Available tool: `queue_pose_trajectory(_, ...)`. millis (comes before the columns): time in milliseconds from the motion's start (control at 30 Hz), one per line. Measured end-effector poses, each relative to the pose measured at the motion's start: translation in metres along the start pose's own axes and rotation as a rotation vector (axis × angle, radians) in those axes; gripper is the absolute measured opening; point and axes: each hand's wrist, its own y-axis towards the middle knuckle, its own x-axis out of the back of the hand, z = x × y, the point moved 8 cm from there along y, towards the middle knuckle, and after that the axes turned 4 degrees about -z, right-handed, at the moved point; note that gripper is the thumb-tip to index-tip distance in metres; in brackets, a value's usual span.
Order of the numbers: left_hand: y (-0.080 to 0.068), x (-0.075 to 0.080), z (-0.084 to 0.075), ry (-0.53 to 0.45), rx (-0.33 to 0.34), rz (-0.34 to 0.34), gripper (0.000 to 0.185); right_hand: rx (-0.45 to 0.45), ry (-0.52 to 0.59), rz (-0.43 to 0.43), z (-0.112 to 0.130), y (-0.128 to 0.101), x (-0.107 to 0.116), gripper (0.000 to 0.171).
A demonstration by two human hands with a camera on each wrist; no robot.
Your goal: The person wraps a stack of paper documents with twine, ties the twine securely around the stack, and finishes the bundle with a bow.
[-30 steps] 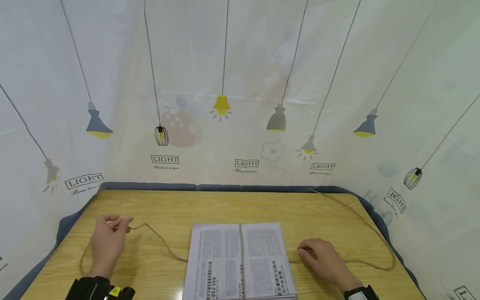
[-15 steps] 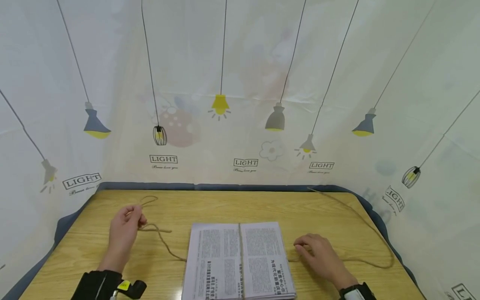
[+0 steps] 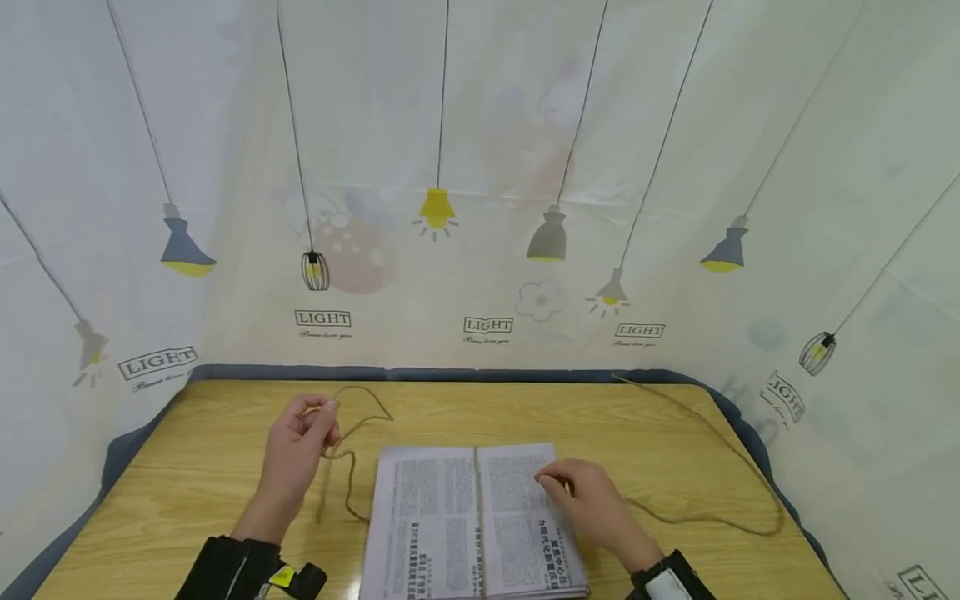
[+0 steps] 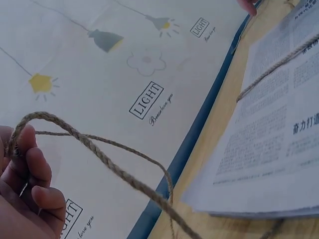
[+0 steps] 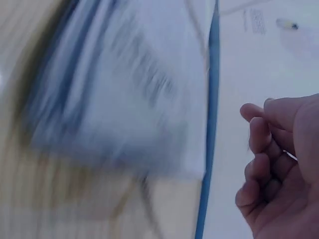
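Observation:
A stack of newspapers (image 3: pixel 420 504) lies on the wooden table (image 3: pixel 450 412), with a strand of jute twine (image 3: pixel 480 492) running across its top. My left hand (image 3: pixel 291 458) pinches another length of twine (image 3: pixel 351 483) to the left of the stack. In the left wrist view that twine (image 4: pixel 117 167) loops up from my fingers and trails down past the papers. Over the stack's right part hovers my right hand (image 3: pixel 592 507). Its fingers (image 5: pixel 259 134) are loosely curled, and the right wrist view shows nothing held between them.
More twine (image 3: pixel 712 518) curves over the table's right side to its far edge. A dark blue edging (image 3: pixel 435 374) borders the table. Behind it hangs a pale cloth (image 3: pixel 660 125) printed with lamps.
My left hand has moved right toward the stack, bringing the twine along in a loop. My right hand has left the table at the stack's right side and moved left over the papers.

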Motion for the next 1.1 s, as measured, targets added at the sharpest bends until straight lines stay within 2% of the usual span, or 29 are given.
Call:
queue_pose_trajectory(100,-0.003,-0.012,-0.007,0.002,-0.040,0.016,0.025,0.055,0.059,0.042,0.020,0.005,-0.012,0.025)
queue_pose_trajectory(200,-0.006,-0.026,-0.010,0.005,-0.052,0.038,0.023,0.109,0.094,0.088,0.039,0.009,-0.026,0.030)
queue_pose_trajectory(367,-0.015,-0.052,-0.014,0.054,-0.083,0.120,0.019,0.121,0.226,0.180,0.065,0.015,-0.052,0.034)
queue_pose_trajectory(467,-0.022,-0.065,-0.017,0.091,-0.137,0.193,0.016,0.068,0.330,0.218,0.078,0.019,-0.064,0.037)
queue_pose_trajectory(567,-0.029,-0.076,-0.020,0.129,-0.191,0.261,0.014,-0.014,0.432,0.232,0.088,0.024,-0.071,0.052)
queue_pose_trajectory(733,-0.039,-0.087,-0.017,0.172,-0.203,0.344,0.012,-0.176,0.638,0.194,0.096,0.030,-0.073,0.071)
queue_pose_trajectory(967,-0.046,-0.097,-0.009,0.249,-0.211,0.429,0.009,-0.319,0.957,0.148,0.093,0.033,-0.074,0.060)
queue_pose_trajectory(1033,-0.048,-0.100,-0.006,0.272,-0.221,0.456,0.010,-0.350,1.006,0.123,0.090,0.034,-0.074,0.052)
queue_pose_trajectory(1100,-0.049,-0.102,-0.003,0.290,-0.222,0.477,0.010,-0.364,1.008,0.084,0.087,0.035,-0.073,0.043)
